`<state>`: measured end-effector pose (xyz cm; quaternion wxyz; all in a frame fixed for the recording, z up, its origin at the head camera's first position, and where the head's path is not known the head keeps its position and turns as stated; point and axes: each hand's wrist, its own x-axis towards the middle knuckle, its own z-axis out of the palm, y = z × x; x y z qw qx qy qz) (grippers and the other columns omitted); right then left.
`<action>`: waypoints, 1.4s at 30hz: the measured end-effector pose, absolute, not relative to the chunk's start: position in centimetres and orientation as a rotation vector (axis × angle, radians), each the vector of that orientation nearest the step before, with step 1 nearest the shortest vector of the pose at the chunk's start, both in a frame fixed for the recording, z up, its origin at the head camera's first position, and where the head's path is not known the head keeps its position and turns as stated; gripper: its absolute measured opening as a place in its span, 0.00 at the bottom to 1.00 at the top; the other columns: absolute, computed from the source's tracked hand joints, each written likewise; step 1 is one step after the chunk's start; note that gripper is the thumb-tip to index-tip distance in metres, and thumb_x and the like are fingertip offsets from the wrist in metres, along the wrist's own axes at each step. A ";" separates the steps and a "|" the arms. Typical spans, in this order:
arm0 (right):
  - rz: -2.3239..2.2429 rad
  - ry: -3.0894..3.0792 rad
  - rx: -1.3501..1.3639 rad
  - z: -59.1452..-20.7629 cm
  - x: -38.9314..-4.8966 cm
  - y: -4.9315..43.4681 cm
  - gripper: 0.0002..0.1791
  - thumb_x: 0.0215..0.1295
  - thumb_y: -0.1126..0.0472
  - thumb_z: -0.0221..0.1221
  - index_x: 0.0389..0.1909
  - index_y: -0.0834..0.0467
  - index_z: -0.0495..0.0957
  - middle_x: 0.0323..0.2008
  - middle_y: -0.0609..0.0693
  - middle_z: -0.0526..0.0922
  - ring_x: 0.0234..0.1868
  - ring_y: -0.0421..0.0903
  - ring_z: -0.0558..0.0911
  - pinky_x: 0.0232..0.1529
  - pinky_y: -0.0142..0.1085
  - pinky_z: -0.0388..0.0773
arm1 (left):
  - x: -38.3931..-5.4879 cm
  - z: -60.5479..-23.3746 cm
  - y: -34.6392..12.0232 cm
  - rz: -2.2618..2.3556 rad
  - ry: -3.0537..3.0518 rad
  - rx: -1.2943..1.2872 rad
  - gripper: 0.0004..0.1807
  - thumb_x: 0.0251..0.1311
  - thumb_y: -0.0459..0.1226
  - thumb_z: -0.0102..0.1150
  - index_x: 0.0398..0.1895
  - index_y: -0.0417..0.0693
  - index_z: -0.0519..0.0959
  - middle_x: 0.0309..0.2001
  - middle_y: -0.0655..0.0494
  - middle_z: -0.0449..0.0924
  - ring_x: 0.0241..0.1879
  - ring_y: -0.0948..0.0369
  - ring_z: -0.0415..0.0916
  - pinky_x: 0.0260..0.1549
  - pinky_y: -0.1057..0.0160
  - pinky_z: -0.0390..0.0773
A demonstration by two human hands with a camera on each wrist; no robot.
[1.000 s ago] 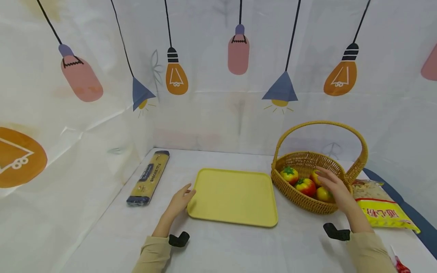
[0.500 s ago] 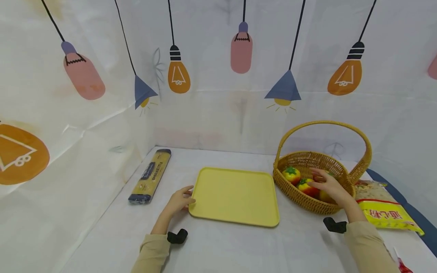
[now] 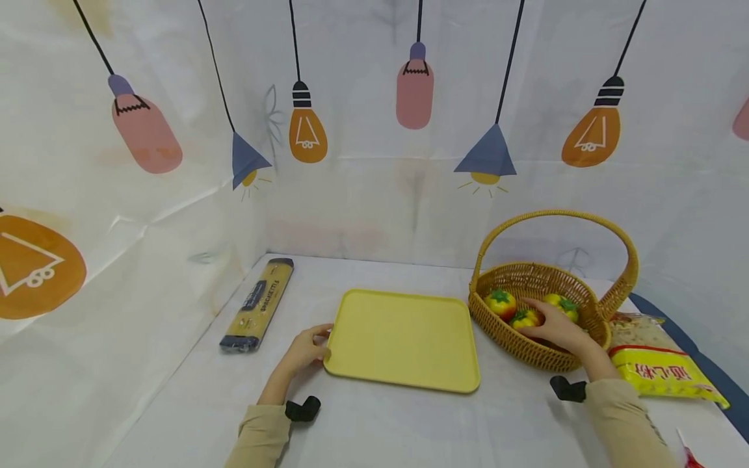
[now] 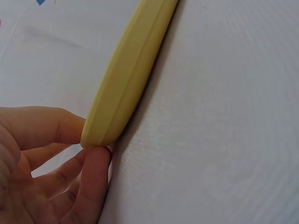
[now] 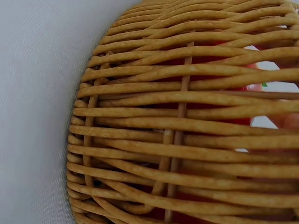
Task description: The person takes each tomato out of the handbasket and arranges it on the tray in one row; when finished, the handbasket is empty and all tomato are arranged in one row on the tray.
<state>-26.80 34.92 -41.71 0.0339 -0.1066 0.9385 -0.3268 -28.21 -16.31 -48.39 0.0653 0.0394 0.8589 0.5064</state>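
Note:
My left hand point(image 3: 305, 348) pinches the near-left edge of the yellow tray point(image 3: 404, 338) between thumb and fingers. Close up in the left wrist view, the tray's rim point(image 4: 124, 79) lies between the fingers and thumb point(image 4: 93, 186). My right hand point(image 3: 558, 328) is down inside the wicker basket point(image 3: 529, 355), its thumb and fingers curled about a red-and-yellow tomato point(image 3: 526, 318) with a green top. Two similar tomatoes sit beside it, one on the left point(image 3: 500, 303) and one behind the hand point(image 3: 563, 307). In the right wrist view the basket's weave point(image 5: 187, 121) hides most of the grip.
A spaghetti pack point(image 3: 257, 305) lies left of the tray. To the right of the basket is a yellow-labelled bag point(image 3: 664, 364) of dry food. A red-handled item point(image 3: 692, 458), partly cut off, sits at the lower right. The basket's tall handle point(image 3: 556, 212) arches above the tomatoes.
My right hand has moved down and left into the basket and closed around the front tomato, uncovering the one behind. My left hand has come onto the tray's edge, its fingers drawn together there.

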 end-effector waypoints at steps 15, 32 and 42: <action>-0.874 2.961 -0.361 -42.2 -27.1 34.6 0.42 0.52 0.56 0.65 0.63 0.73 0.58 0.56 0.74 0.66 0.55 0.71 0.67 0.49 0.61 0.66 | -28.2 -48.5 -16.3 1.547 2.577 0.135 0.36 0.36 0.26 0.58 0.58 0.42 0.72 0.49 0.46 0.75 0.26 0.60 0.71 0.21 0.63 0.75; -1.046 2.983 -0.258 -42.0 -26.6 34.7 0.45 0.53 0.51 0.65 0.64 0.70 0.56 0.59 0.74 0.60 0.56 0.70 0.64 0.51 0.62 0.63 | -28.3 -48.5 -16.3 1.534 2.562 0.131 0.36 0.37 0.26 0.58 0.59 0.44 0.71 0.50 0.45 0.74 0.27 0.60 0.71 0.22 0.62 0.76; -1.277 3.004 -0.098 -41.1 -26.1 34.8 0.49 0.56 0.47 0.62 0.70 0.63 0.47 0.64 0.74 0.51 0.59 0.71 0.58 0.53 0.65 0.58 | -28.2 -48.5 -16.3 1.533 2.565 0.135 0.36 0.37 0.26 0.58 0.59 0.43 0.71 0.50 0.44 0.73 0.27 0.59 0.71 0.21 0.62 0.76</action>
